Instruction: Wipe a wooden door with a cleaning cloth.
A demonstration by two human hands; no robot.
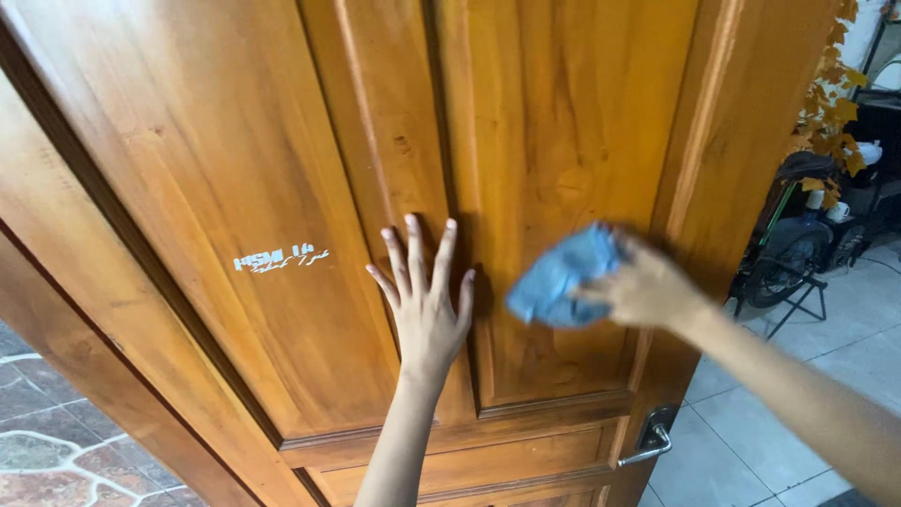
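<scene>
pressing flat against the wood, the left hand (427, 314) has its fingers (414, 249) spread wide and straight, holding nothing, with the palm laid on the raised rail between two panels of a wooden door (235, 141). the right hand (648, 286) has its fingers curled tight around a blue cloth (561, 274), which is bunched into a soft wad and held against the right-hand door panel, just beside the left hand's little finger but not touching it; the cloth and this hand are blurred. both forearms reach up from the lower edge of the view, the right one coming in at a slant from the lower right corner. the door is warm orange-brown with a glossy finish, and it carries a small patch of white lettering to the left of the left hand. a metal lever handle (649, 439) on a dark plate sits low on the door's right stile, below the right wrist. past the door's edge on the right are pale floor tiles (751, 441), a dark wheeled frame (798, 253) and a plant with yellow leaves (831, 103). at the lower left, patterned stone paving (47, 451) shows.
</scene>
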